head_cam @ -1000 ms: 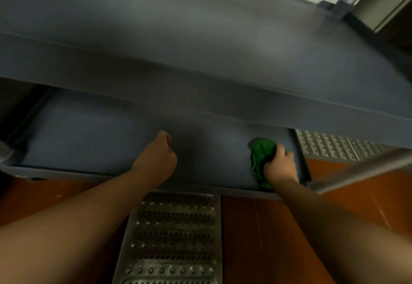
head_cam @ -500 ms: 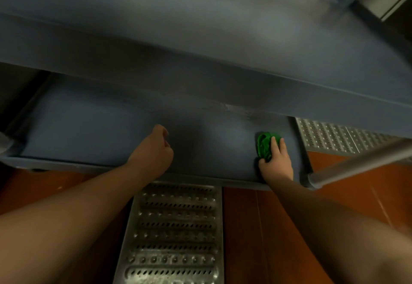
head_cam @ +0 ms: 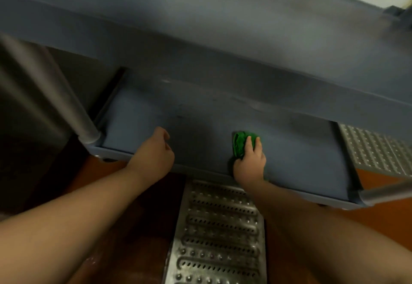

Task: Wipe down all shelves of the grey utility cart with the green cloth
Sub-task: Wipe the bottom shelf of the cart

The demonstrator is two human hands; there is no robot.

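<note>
I look down at the grey utility cart's bottom shelf (head_cam: 301, 156), a shallow grey tray under a higher shelf (head_cam: 223, 27) that fills the top of the view. My right hand (head_cam: 249, 167) presses the bunched green cloth (head_cam: 240, 145) flat on the bottom shelf, near its middle and close to the front lip. My left hand (head_cam: 153, 156) rests on the front lip left of the cloth, fingers loosely curled, holding nothing.
A metal post (head_cam: 73, 114) rises at the shelf's front left corner, another (head_cam: 385, 192) at the front right. A perforated metal floor grate (head_cam: 218, 234) lies between my forearms on the red-brown floor; a second grate (head_cam: 376, 149) lies right of the cart.
The cloth and my right hand have slid left along the bottom shelf, from its right end to near the middle. The view shifted right; the left post came into view.
</note>
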